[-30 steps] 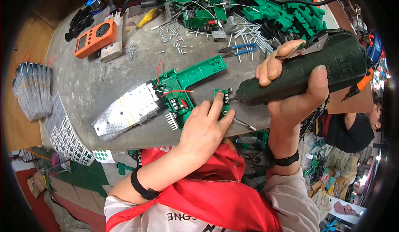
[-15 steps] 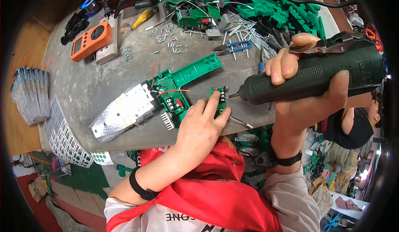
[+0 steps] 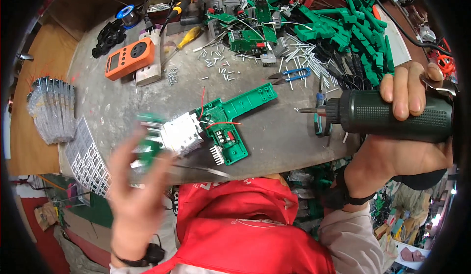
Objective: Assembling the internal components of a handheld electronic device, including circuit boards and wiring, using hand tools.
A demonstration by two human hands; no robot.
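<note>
My right hand [image 3: 395, 158] grips a dark green electric screwdriver [image 3: 368, 114], its bit pointing left above the bench. At the left, my left hand [image 3: 135, 190] is smeared by motion, its fingers round a small green circuit board [image 3: 148, 149] with a thin pale lead trailing right. The board is held over the end of a white flat part in bubble wrap [image 3: 181, 134]. Right of that lies an open green pistol-shaped housing half [image 3: 248, 102], with red wires, a board and a silver heatsink [image 3: 216, 155] at its lower part.
Loose screws [image 3: 213, 58], blue-handled cutters [image 3: 292, 75] and a yellow screwdriver [image 3: 190, 37] lie beyond the housing. Heaped circuit boards [image 3: 245, 41] and green housings [image 3: 351, 24] fill the back. An orange meter [image 3: 130, 58] rests on a power strip at left, near wrapped parts [image 3: 51, 109].
My left hand has lifted the small circuit board off the bench and swung it left. My right hand has drawn the electric screwdriver away to the right. The view has shifted slightly.
</note>
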